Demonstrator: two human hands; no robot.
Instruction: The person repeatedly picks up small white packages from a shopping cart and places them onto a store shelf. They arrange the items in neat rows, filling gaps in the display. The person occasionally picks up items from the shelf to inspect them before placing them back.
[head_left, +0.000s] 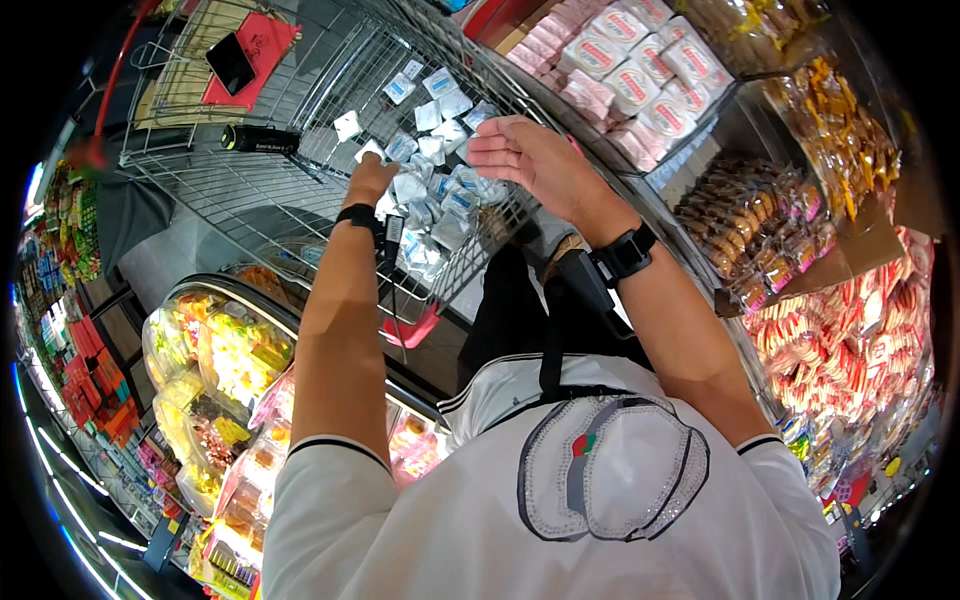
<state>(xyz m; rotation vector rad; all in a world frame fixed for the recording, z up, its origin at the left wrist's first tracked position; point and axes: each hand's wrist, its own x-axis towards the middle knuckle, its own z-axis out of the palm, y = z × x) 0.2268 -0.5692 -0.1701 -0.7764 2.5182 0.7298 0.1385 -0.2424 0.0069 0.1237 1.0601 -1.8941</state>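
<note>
Colourful packaged goods (625, 65) flank a grey wire-mesh shopping cart (240, 205) holding small white-and-blue square packets (460, 200). The left hand (372, 180) touches 1 white packet (369, 149); whether its grip is clamped, I cannot tell. The right hand (545, 168), grip apart, hovers over the cart.

White strip lights (72, 462) glow at my lower left, and the clear tubs (245, 350) nearby shine until their contents partly wash out. In softer light my blue-and-white packets (431, 150) stay fairly distinct, while my trousers (510, 300) sink into near-black. The fisheye bends the shelves (80, 370) at far left, blurring them toward the dark rim.
</note>
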